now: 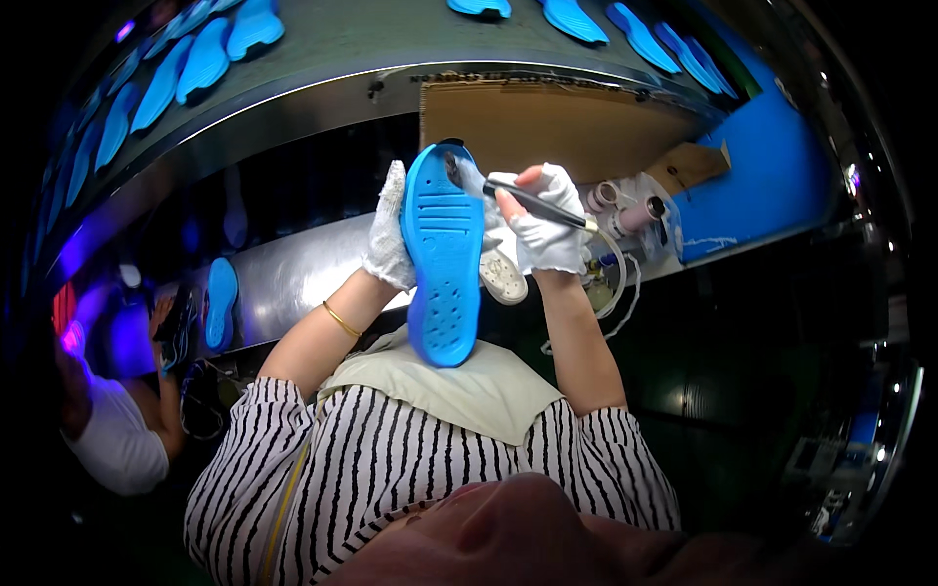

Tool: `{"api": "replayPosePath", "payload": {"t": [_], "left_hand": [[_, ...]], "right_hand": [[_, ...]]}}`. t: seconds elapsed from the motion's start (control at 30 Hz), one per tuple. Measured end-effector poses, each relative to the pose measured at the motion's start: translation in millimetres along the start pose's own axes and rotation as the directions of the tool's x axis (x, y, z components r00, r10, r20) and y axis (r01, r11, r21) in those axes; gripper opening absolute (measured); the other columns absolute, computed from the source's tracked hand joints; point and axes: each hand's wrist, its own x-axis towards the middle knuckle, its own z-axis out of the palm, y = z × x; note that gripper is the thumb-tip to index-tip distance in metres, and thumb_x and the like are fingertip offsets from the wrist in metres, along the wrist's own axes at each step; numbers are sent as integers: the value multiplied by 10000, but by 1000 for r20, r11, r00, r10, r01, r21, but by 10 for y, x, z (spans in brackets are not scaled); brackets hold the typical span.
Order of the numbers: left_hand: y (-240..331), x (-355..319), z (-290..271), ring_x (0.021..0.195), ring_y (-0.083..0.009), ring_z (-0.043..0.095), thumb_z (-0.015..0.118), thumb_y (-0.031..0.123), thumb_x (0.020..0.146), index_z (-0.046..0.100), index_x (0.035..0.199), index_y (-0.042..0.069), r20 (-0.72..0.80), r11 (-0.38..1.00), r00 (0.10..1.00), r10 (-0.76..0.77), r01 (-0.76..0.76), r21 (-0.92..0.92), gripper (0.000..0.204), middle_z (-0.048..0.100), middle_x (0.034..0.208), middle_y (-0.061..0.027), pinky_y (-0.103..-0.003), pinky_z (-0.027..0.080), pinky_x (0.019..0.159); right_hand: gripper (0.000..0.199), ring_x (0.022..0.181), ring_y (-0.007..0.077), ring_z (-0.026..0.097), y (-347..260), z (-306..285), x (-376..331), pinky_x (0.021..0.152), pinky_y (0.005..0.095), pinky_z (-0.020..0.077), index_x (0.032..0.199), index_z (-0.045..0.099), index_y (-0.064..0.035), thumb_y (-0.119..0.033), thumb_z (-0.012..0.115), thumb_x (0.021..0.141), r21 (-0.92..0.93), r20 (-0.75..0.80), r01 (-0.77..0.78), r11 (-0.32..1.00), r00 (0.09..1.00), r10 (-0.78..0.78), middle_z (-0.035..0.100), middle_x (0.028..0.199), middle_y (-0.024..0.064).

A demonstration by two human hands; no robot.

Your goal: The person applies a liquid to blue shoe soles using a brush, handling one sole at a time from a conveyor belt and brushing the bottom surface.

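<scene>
A blue shoe sole stands nearly on end in front of my chest, its grooved and dimpled face in sight. My left hand, in a white glove, grips it along the left edge. The right hand wears a white glove with bare fingertips showing and is closed around a black-handled brush. A pale hose runs from the handle's end. The blurred brush tip lies over the upper end of the sole, where a dark patch shows. Behind the sole is a cream, dotted shoe-shaped piece.
A dark belt carrying several blue soles curves across the far side. Beyond my hands stand a cardboard sheet and a blue panel. Pinkish spools sit at right. Another blue sole lies at left, near a co-worker.
</scene>
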Motion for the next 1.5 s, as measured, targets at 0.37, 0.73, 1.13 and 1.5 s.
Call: {"api": "replayPosePath", "payload": {"t": [0.37, 0.73, 1.13, 1.5], "left_hand": [[-322, 219, -266, 1067, -263, 568, 484, 652, 826, 456, 1267, 104, -125, 981, 974, 191, -188, 37, 704, 535, 1227, -125, -379, 490, 923], [-123, 242, -260, 1130, -370, 527, 342, 732, 820, 370, 1355, 39, -42, 991, 997, 57, -51, 125, 876, 476, 1284, -242, -472, 443, 969], [-338, -262, -333, 1136, -244, 510, 286, 810, 750, 328, 1368, 90, -281, 860, 960, 7, 137, 491, 950, 480, 1276, -124, -408, 456, 953], [-58, 213, -384, 1060, -329, 572, 333, 904, 586, 369, 1326, 19, -46, 963, 981, 186, -173, 208, 1154, 546, 1210, -187, -475, 483, 908]], "right_hand": [[260, 731, 96, 618, -133, 65, -170, 657, 210, 501, 939, 534, -33, 69, 675, 746, -62, 7, 34, 997, 999, -33, 642, 817, 83], [204, 670, 122, 608, 25, -53, -347, 620, 244, 498, 859, 582, -39, 60, 691, 718, -84, 174, 160, 984, 974, -144, 621, 775, 63], [136, 727, 107, 609, 141, -242, -664, 688, 252, 503, 847, 604, -4, 41, 683, 746, 27, 162, -170, 985, 973, 163, 658, 851, 101], [156, 685, 122, 635, 112, 64, -372, 621, 265, 520, 854, 626, -27, 50, 691, 735, 43, 263, 186, 982, 946, -191, 685, 853, 116]]}}
